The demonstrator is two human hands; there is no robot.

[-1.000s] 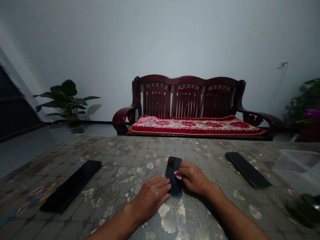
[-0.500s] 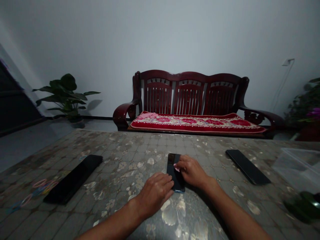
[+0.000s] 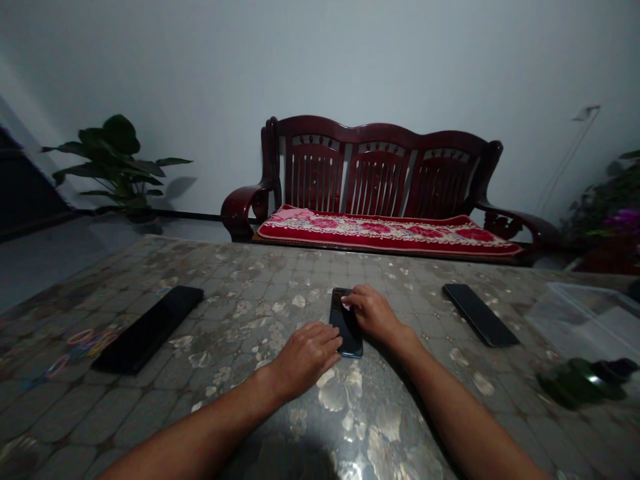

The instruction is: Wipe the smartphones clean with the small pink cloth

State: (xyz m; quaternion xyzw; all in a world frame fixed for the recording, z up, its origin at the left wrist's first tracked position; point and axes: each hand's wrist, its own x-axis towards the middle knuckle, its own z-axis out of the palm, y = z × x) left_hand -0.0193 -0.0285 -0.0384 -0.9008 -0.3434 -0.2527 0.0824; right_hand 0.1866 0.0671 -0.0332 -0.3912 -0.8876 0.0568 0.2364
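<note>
A black smartphone (image 3: 351,339) lies face up on the patterned table between my hands. My left hand (image 3: 311,352) rests at its lower left edge, fingers together and laid over the rim, holding it against the table. Pinched in the fingers of my right hand (image 3: 374,313) is a small pale pink piece of cloth or tissue (image 3: 345,303), mostly hidden by the fingers. It touches the upper part of the phone's screen.
To the left lie a long black case-like object (image 3: 149,330) and several coloured rubber bands (image 3: 93,341). On the right are another dark phone-like slab (image 3: 480,315), a clear plastic box (image 3: 565,313) and a green bottle (image 3: 575,381). A wooden bench (image 3: 375,160) stands beyond the table (image 3: 240,273).
My right hand has moved the pink piece up the screen toward the phone's top. The left hand stays at the phone's edge. The whole view has shifted slightly.
</note>
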